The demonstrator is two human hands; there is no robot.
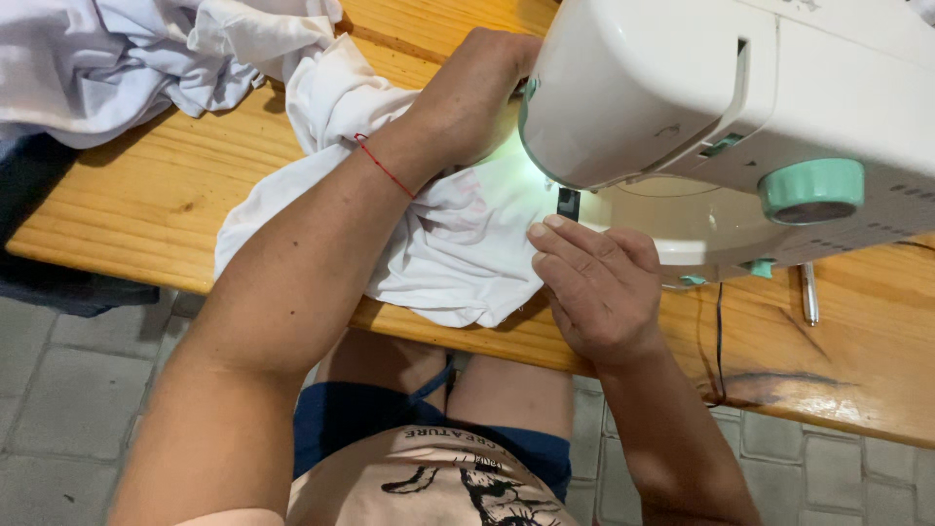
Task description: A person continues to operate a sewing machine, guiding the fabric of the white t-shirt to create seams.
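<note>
A white sewing machine [740,97] with mint-green knobs stands on a wooden table [146,195]. White cloth [458,244] lies under its lit needle area and trails off to the left. My left hand [477,93], with a red thread around the wrist, rests on the cloth behind the machine's head, its fingers hidden by the machine. My right hand [594,282] lies flat at the cloth's near edge, fingertips pressing it down by the machine's base.
A heap of more white fabric [127,49] lies at the table's far left. A slim metal tool [808,292] lies right of the machine, next to a thin black cable [719,331]. Grey paving stones [58,390] show below the table's edge.
</note>
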